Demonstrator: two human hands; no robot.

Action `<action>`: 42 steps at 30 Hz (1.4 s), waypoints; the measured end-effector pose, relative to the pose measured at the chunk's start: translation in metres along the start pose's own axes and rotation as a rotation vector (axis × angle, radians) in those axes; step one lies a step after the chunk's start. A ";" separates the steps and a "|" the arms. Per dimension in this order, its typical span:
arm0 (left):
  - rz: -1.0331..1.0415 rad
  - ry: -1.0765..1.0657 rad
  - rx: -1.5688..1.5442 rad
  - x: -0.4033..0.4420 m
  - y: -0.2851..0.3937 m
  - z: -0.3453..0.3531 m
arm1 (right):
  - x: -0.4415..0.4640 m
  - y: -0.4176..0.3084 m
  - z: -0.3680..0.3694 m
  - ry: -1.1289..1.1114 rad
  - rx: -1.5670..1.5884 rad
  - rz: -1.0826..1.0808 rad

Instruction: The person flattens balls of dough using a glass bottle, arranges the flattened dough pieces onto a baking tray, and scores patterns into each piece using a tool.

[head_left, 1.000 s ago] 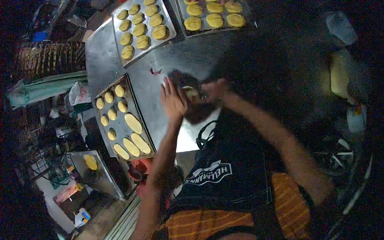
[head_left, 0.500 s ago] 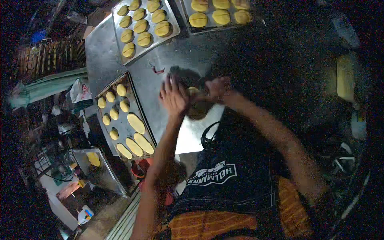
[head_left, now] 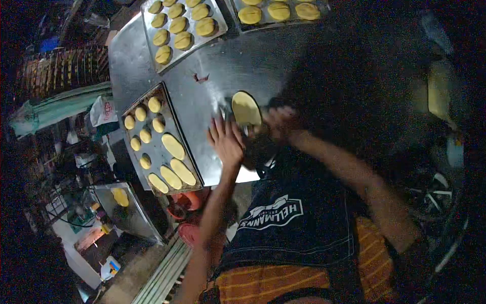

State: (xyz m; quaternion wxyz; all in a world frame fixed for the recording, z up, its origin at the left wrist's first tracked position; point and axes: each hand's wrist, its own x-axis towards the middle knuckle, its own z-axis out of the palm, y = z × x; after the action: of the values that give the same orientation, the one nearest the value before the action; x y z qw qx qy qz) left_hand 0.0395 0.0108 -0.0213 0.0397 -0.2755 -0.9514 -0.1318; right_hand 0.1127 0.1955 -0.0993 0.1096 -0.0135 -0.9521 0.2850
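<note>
A flattened oval piece of dough [head_left: 246, 107] lies on the metal table in front of me. My left hand [head_left: 227, 142] is to its near left, fingers stretched out and palm down. Close to the dough's right edge is my right hand [head_left: 280, 123], blurred, its fingers seemingly extended. Between the hands, at the dough's near end, a dark bar-like thing shows a small glint; shadow hides what it is. A dark baking tray [head_left: 167, 109] to the left bears several round dough balls and flattened ovals.
Two trays stand at the far side, a left one [head_left: 220, 31] and a right one [head_left: 276, 24], both with scored dough pieces. A small reddish scrap [head_left: 201, 78] lies on the metal table [head_left: 185, 66]. Red containers [head_left: 190, 201] sit below the near edge. Deep shadow covers the right.
Both hands have come back toward my body, uncovering the oval dough, which was mostly hidden beneath them. The view has shifted slightly.
</note>
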 end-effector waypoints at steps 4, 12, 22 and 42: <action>-0.086 0.072 -0.234 -0.062 0.011 0.004 | -0.019 -0.007 0.005 0.405 -0.175 -0.248; -0.141 -0.004 -0.102 0.020 -0.003 -0.001 | 0.042 0.004 -0.007 0.422 -0.294 -0.155; 0.065 0.397 -0.099 0.174 -0.080 0.047 | 0.181 0.004 -0.113 -0.546 0.004 0.357; 0.216 -0.139 -0.452 0.064 -0.021 0.028 | 0.107 0.003 -0.221 0.242 0.054 0.200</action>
State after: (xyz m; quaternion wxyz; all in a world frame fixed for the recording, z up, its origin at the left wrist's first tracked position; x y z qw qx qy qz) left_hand -0.0257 0.0339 -0.0441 -0.0743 -0.3857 -0.8634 -0.3168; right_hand 0.0560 0.3270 0.0999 0.1949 -0.1396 -0.9179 0.3161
